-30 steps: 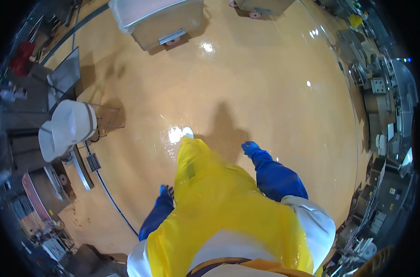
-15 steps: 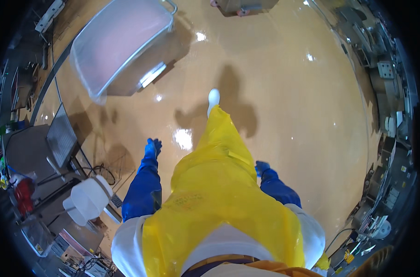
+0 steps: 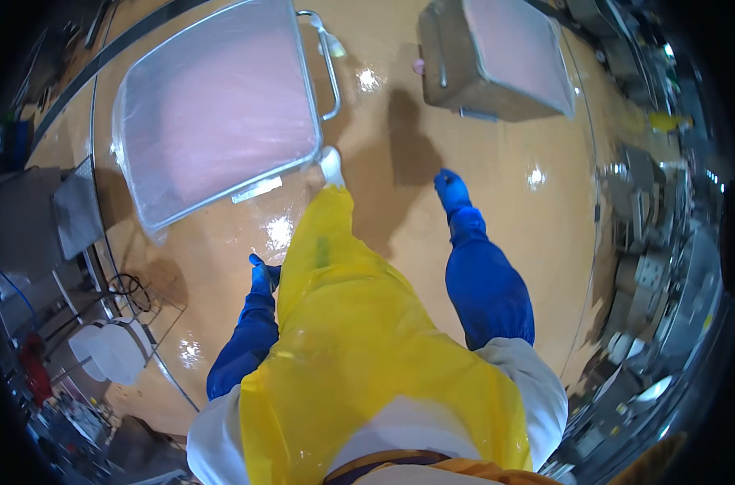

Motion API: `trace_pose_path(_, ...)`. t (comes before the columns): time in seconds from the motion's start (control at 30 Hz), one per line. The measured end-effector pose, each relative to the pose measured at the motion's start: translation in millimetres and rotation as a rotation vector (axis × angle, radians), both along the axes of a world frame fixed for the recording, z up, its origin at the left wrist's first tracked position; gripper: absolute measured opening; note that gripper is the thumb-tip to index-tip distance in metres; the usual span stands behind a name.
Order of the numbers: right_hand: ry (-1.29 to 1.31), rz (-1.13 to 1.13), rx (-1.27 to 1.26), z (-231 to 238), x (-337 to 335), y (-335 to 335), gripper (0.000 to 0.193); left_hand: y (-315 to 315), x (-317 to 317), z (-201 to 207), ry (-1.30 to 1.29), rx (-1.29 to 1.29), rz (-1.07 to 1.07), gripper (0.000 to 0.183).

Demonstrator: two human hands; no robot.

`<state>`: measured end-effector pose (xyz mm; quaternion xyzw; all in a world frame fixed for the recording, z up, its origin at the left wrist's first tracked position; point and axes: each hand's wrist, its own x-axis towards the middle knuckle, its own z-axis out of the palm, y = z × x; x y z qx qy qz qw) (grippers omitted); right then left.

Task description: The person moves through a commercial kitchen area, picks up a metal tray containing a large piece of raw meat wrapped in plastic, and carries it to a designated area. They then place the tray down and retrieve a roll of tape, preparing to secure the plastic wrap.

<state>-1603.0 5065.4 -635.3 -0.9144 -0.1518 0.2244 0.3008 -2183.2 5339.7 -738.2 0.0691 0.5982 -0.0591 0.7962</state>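
Note:
My left hand [image 3: 262, 276], in a blue glove with a blue sleeve, hangs low beside my yellow apron [image 3: 343, 323]. Its fingers are partly apart and hold nothing I can see. Ahead on the right, my right hand [image 3: 452, 191] swings forward over the floor, gloved in blue, with its fingers curled in and nothing visible in them. A large metal tub cart [image 3: 315, 129] with pink contents under clear plastic sheeting stands at front left, closest to my left hand. Neither hand touches it. One white boot [image 3: 331, 166] shows beside its near corner.
A second metal tub cart [image 3: 447, 69] with pink contents stands at front right. The first cart has a bent tube handle [image 3: 335, 89]. White plastic containers [image 3: 121, 352] sit on a rack at left. Metal equipment [image 3: 650, 271] lines the right side. The tan floor [image 3: 529, 234] has shiny patches.
I have stepped forward; both carts appear nearer, and the second has come more fully into view. My right arm has swung forward, while my left hand has dropped back slightly.

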Motion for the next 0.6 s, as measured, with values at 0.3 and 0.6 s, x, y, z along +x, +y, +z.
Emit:
trace_pose_path(0.3,0.123,0.437,0.111,35.1,155.9,368.4,0.048,47.1,189.5,30.4,0.086,0.282,0.553,0.110)
trace_pose_path(0.6,0.075,0.753,0.294,37.4,196.2,690.1,0.057,44.9,311.7,80.8,0.626,0.244,1.009,0.103)
